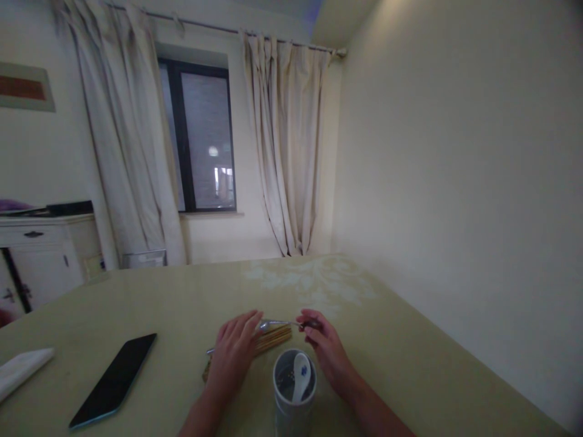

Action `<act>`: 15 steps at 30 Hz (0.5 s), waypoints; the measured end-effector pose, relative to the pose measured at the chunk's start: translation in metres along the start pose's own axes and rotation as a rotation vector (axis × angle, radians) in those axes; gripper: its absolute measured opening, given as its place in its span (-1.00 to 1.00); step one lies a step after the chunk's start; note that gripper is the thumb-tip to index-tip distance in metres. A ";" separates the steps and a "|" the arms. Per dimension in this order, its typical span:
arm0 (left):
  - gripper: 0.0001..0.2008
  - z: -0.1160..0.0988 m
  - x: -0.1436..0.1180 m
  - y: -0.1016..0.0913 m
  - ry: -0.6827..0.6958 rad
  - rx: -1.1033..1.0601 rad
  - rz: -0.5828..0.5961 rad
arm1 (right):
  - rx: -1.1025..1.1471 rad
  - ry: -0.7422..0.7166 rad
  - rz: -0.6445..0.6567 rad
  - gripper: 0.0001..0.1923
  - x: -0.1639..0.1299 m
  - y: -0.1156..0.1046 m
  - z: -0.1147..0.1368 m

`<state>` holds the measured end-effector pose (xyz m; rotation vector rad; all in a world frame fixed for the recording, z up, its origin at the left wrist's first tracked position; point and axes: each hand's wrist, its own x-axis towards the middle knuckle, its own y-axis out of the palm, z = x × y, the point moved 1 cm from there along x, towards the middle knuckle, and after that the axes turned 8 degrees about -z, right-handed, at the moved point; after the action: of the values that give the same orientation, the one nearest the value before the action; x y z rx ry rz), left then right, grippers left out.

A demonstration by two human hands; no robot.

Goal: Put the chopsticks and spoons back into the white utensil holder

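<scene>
Where the pale wall meets the window in the upper half of the frame, long cream curtains [136, 133] hang either side of a dark-framed window [203, 139], and a white cabinet [40, 255] stands at the left edge. The wide yellow-green table with a faint white floral print [410, 364] fills the lower half. On it, at the lower left, lies a flat black phone [113, 379], face up, with a folded white cloth [20, 370] well apart from it at the frame's left edge.

At the bottom centre stands a grey cylindrical holder [294, 394] with a white ceramic spoon bearing a blue mark [300, 376] leaning inside it. Just behind the holder lies a bundle of tan wooden chopsticks [276, 337], flat on the table.

The left hand [234, 355] rests palm down, fingers spread loosely, over the near end of the chopsticks. The right hand [330, 352] pinches the dark end of a slim metal spoon [277, 325] between its fingertips; this utensil runs level above the chopsticks, its bowl beside the left fingertips.
</scene>
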<state>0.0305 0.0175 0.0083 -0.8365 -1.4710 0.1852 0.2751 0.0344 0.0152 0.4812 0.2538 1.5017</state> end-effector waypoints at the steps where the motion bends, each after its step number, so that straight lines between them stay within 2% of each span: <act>1: -0.57 -0.012 0.001 0.000 0.058 -0.036 0.025 | -0.018 0.002 0.036 -0.62 -0.002 0.002 0.000; 4: -0.51 -0.035 0.001 0.002 0.099 -0.121 0.206 | -0.038 0.047 0.156 -0.59 -0.010 0.006 0.000; 6: -0.50 -0.034 0.001 0.003 0.033 -0.112 0.295 | -0.058 0.079 0.196 -0.52 -0.013 0.006 0.001; 10: -0.48 0.001 0.002 0.000 -0.165 0.036 0.301 | -0.197 0.025 0.174 -0.43 -0.017 0.002 0.015; 15: -0.45 0.049 -0.004 -0.005 -0.338 0.178 0.357 | -0.263 0.024 0.274 -0.52 -0.027 0.004 0.032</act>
<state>-0.0167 0.0305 0.0024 -0.9482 -1.5776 0.7452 0.2840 0.0035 0.0419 0.2947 0.0061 1.7796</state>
